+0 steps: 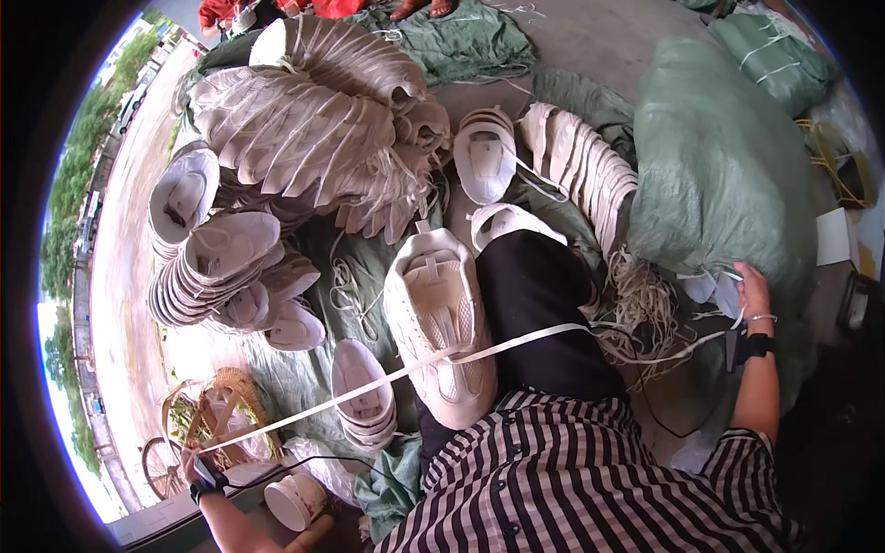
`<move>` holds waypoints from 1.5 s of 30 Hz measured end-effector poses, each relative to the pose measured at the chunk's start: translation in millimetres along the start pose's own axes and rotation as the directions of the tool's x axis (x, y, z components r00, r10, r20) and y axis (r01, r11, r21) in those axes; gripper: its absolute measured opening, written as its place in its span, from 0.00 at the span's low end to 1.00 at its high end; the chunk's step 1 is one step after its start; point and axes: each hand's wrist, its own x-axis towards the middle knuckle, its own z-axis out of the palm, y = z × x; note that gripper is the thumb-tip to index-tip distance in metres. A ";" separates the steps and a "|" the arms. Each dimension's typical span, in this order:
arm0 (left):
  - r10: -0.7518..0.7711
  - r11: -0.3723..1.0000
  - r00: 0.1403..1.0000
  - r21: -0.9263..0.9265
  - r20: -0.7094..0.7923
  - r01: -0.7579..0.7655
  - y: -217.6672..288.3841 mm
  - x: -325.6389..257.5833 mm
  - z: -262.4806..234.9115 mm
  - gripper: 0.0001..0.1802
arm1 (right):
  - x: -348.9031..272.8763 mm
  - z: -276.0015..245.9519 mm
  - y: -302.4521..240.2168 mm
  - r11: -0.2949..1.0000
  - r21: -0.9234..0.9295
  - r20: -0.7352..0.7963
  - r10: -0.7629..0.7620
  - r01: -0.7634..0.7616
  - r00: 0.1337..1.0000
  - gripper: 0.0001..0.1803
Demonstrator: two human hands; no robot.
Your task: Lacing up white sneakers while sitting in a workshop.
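Left hand [191, 464] pinching one end of white lace [544, 335], arm out low left. Right hand [755, 293] out by green sack [724, 166]; lace runs up to it, grip itself can't tell. Beige shoe [442, 318] on lap, left of black-clad knee [530, 286], toe toward wearer, lace across front. Shoe pile [295, 129] beyond, lace bundle [645, 306] right of knee.

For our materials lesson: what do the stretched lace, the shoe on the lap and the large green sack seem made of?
Lace: probably matte textile, flat like ribbon. Shoe: perhaps matte synthetic leather and mesh, judging by seamed, textured panels. Sack: likely plastic, slightly glossy, with pale highlights.
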 end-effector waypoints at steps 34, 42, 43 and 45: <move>0.042 0.953 0.809 0.219 0.587 -0.208 -194.1 -256.2 387.7 0.08 | -277.1 287.1 -81.3 -0.042 0.115 0.622 -0.776 0.993 -0.105 0.04; 0.001 0.899 0.711 0.311 0.703 -0.308 -183.2 -296.0 424.2 0.08 | -290.0 269.8 -106.2 -0.011 0.062 0.757 -0.651 0.998 -0.055 0.09; -0.084 0.942 0.698 0.286 0.711 -0.178 -186.1 -294.2 420.8 0.09 | -289.3 271.8 -101.1 -0.008 0.068 0.758 -0.650 0.998 -0.057 0.09; -0.142 0.928 0.680 0.335 0.720 -0.161 -189.2 -289.5 417.9 0.10 | -287.8 275.5 -99.4 0.142 0.091 0.850 -0.526 0.986 -0.003 0.11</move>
